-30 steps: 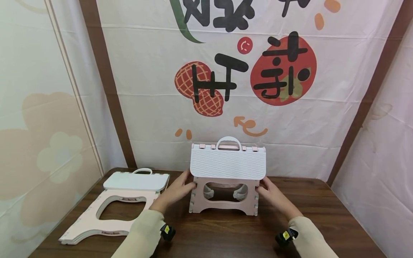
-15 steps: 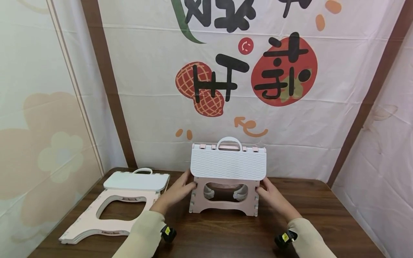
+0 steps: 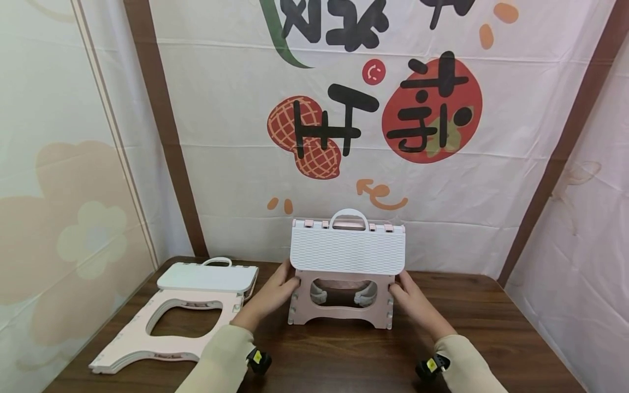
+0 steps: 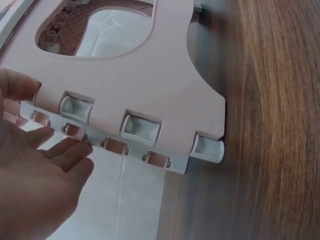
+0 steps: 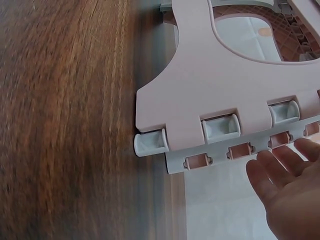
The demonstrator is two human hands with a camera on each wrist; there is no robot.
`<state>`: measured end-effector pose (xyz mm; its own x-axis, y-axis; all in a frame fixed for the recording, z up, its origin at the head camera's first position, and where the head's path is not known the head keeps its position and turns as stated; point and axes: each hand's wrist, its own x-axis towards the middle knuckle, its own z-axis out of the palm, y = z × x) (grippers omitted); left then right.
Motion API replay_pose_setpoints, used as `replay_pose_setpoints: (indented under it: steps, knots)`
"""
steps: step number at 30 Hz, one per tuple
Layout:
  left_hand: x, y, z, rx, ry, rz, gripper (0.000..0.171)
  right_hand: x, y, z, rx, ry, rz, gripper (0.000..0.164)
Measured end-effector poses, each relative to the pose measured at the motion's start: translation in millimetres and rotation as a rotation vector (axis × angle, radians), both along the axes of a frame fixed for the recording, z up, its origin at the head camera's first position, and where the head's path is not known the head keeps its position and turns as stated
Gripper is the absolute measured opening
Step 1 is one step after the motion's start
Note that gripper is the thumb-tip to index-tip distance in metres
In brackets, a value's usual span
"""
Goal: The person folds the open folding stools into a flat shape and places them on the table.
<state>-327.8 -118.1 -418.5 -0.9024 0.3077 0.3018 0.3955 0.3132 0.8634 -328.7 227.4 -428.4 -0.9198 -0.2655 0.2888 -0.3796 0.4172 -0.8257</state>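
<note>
A white and pink folding stool stands upright on the table in the head view, its white textured seat half sloping down the front and a carry handle at the top. My left hand holds its left side, thumb at the front panel's edge and fingers on the side panel. On the opposite side my right hand holds it likewise, with its fingertips on the side panel. White hinge tabs line the leg edge in the left wrist view; similar hinges show in the right wrist view. The right thumb is out of the right wrist view.
Another pink and white folding stool lies folded flat at the left, beside my left forearm. The dark wooden table ends at a printed cloth wall close behind the upright stool. Cloth walls also stand at both sides.
Both forearms have shifted very slightly inward. The stool and the hands' hold on it look unchanged.
</note>
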Motion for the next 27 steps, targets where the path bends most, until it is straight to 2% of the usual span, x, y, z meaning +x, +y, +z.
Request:
replay_pose_setpoints:
  steps: [15, 22, 27]
  knots:
    - [0.2, 2.5, 0.0, 0.040, -0.013, 0.035, 0.071, 0.1, -1.7, -1.1, -0.028, 0.004, -0.029, 0.054]
    - [2.2, 3.2, 2.1, 0.085, -0.054, 0.061, 0.067, -2.4, -2.1, -3.2, -0.022, 0.009, -0.060, 0.050]
    - [0.8, 2.4, 2.1, 0.085, -0.082, 0.087, 0.063, -1.5, -2.7, -0.6, -0.009, 0.000, -0.085, 0.050]
